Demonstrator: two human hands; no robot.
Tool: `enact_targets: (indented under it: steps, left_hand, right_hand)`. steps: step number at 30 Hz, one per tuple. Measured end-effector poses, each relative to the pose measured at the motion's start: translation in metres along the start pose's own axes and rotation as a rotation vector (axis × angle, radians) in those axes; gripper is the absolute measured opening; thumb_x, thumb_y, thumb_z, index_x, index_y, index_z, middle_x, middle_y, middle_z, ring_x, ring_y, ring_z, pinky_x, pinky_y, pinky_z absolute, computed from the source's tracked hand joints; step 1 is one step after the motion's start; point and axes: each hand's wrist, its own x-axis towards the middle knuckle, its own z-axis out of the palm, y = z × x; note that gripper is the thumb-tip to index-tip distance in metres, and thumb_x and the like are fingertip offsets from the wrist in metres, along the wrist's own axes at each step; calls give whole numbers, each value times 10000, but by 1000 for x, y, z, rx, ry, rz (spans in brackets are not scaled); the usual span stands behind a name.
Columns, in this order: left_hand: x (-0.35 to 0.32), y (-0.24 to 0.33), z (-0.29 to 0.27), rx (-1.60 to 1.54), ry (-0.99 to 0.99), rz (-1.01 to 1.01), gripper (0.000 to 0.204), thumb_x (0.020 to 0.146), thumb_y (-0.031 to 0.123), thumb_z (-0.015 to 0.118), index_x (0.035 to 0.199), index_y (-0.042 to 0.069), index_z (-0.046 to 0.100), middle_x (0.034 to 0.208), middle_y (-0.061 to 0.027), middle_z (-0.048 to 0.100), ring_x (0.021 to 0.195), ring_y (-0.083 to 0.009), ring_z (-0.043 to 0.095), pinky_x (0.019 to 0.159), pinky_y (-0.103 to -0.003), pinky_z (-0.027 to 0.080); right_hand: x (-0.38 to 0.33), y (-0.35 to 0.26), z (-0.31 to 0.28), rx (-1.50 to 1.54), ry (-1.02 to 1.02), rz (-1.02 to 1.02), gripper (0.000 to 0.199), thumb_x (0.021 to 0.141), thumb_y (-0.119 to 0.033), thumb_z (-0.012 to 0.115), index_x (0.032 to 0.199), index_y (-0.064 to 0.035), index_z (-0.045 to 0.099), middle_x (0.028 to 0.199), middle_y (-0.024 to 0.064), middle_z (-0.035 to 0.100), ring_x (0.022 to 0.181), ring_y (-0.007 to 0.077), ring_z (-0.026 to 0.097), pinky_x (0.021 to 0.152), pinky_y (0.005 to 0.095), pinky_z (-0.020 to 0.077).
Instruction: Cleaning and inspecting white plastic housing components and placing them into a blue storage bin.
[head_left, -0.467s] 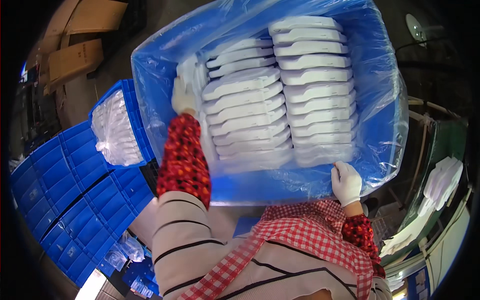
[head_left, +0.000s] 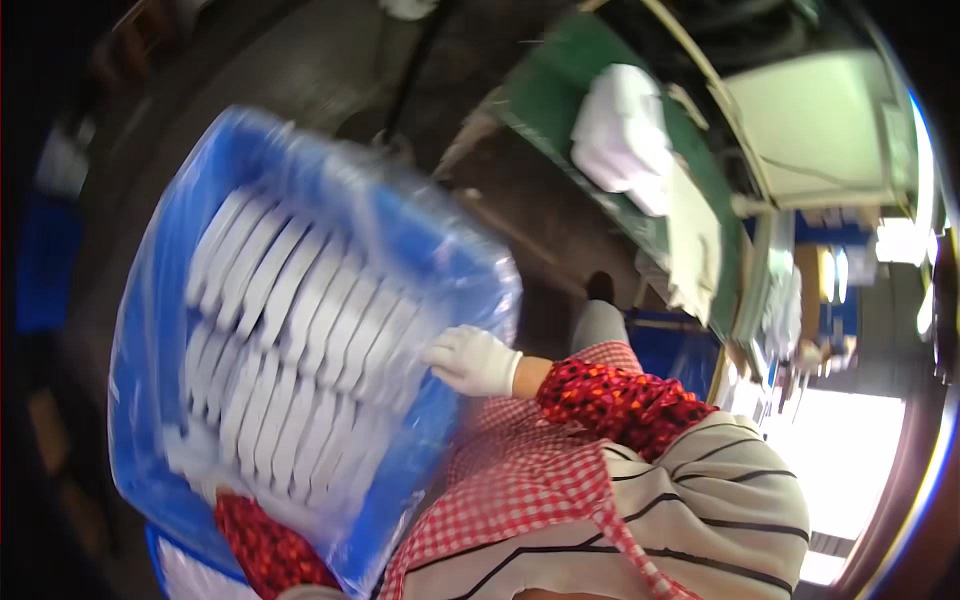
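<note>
R hand (head_left: 472, 360), white glove, sits mid-frame w/ fingers curled over the near rim of the blue crate (head_left: 440, 250), gripping it; red patterned sleeve (head_left: 620, 400) runs back toward lower right, over a red-check apron (head_left: 520, 490) and striped top (head_left: 720, 500). L hand itself isn't visible: only its red sleeve shows at bottom left, under the crate's low corner, so can't tell its grip, tho it looks to be bearing that end. Crate is lined w/ a clear-blue plastic bag (head_left: 150, 330) and packed w/ two rows of white moulded trays (head_left: 290, 340) standing on edge. Change vs half a sec ago: crate then filled the upper centre, roughly square to the view, a hand on each side; now it has swung to the left half and rotated, and the whole bkgd has changed from stacked blue bins to a green bench (head_left: 600, 170) w/ a white pile (head_left: 625, 135) at upper right. Heavy blur too. Reads as the person turning bodily while carrying the load. Crate's long axis now runs diagonally, lower left to upper centre, open top facing the camera; tray rows follow that same line, each tray lying across it.
</note>
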Motion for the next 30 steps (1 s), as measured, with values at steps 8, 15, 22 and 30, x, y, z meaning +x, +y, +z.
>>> enact_targets:
  steps: [8, 15, 22, 30]
  left_hand:
    - [-48, 116, 85, 374, 452, 629, 333, 879, 125, 548, 1171, -34, 529, 1158, -188, 556, 1101, -310, 524, 958, -376, 412]
    - [-154, 427, 354, -366, -846, 586, 510, 863, 343, 599, 1241, 14, 506, 1075, -88, 609, 983, -211, 576, 830, -298, 442]
    - [-190, 518, 452, -496, -1253, -45, 639, 765, 533, 656, 1110, 0, 581, 972, -85, 617, 844, -202, 588, 726, -348, 474]
    - [-215, 539, 460, -712, -1538, -100, 553, 884, 443, 547, 1306, 96, 464, 1187, -69, 569, 1063, -194, 543, 900, -335, 439]
  right_hand:
    - [-78, 69, -205, -124, 956, 528, 159, 824, -66, 566, 967, -20, 619, 893, 127, 648, 821, 247, 638, 741, 316, 498]
    - [-84, 191, -314, -196, 1063, 792, 436, 848, -354, 545, 1190, -84, 535, 1071, 164, 621, 976, 316, 609, 874, 376, 456]
    - [-123, 308, -281, -159, 435, 1238, 655, 803, -481, 489, 1316, -79, 418, 1115, 208, 607, 1082, 367, 554, 886, 436, 431]
    - [-115, 328, -280, -104, 469, 1288, 766, 766, -434, 532, 1392, -54, 307, 1240, 272, 506, 1149, 388, 507, 952, 437, 356]
